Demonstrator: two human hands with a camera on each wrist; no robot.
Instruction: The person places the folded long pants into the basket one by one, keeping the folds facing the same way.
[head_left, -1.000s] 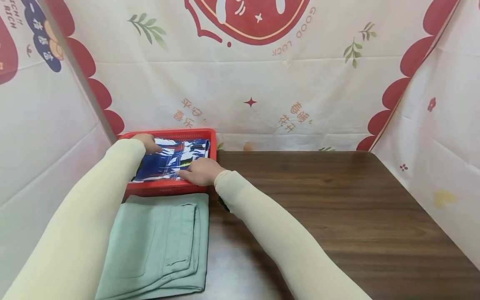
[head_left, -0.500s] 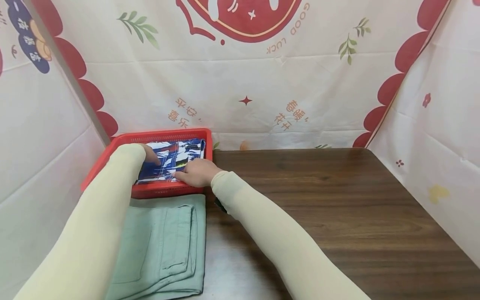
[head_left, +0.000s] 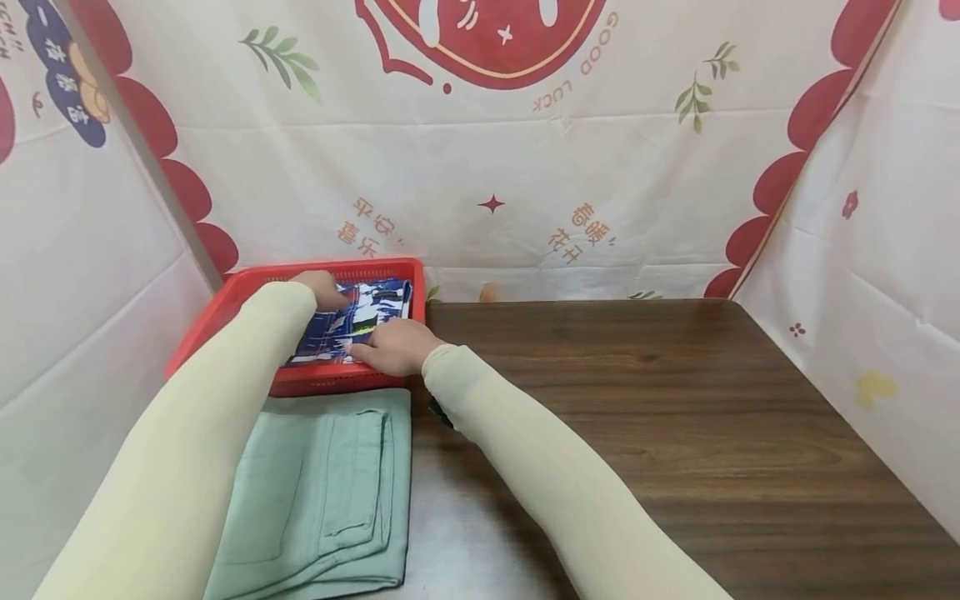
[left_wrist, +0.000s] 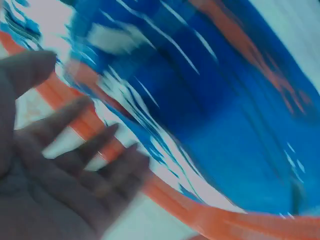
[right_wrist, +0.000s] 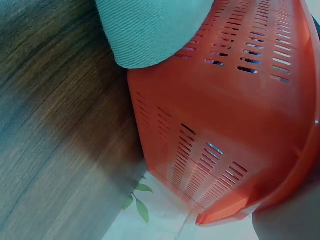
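a folded blue, white and red patterned cloth (head_left: 352, 321) lies inside a red slotted basket (head_left: 225, 304) at the far left of a dark wooden table (head_left: 660, 400), against the printed backdrop (head_left: 495, 167). the left hand (head_left: 324, 288) is over the far left part of the cloth, near the basket's far rim; in the left wrist view its fingers (left_wrist: 75, 150) are spread and fairly straight, hovering just above the blurred cloth (left_wrist: 210, 100) and the basket rim (left_wrist: 210, 215), clasping nothing. the right hand (head_left: 396, 345) lies on the near right corner of the cloth, beside the basket's right wall, palm down with the fingers reaching left across the fabric; whether they pinch the cloth or only press on it cannot be told. the right wrist view shows the basket's outer wall (right_wrist: 225, 115) from low down, with a folded pale green garment (right_wrist: 150, 30) touching it. in the head view that green garment (head_left: 330, 492) lies flat on the table just near of the basket, under the left forearm.
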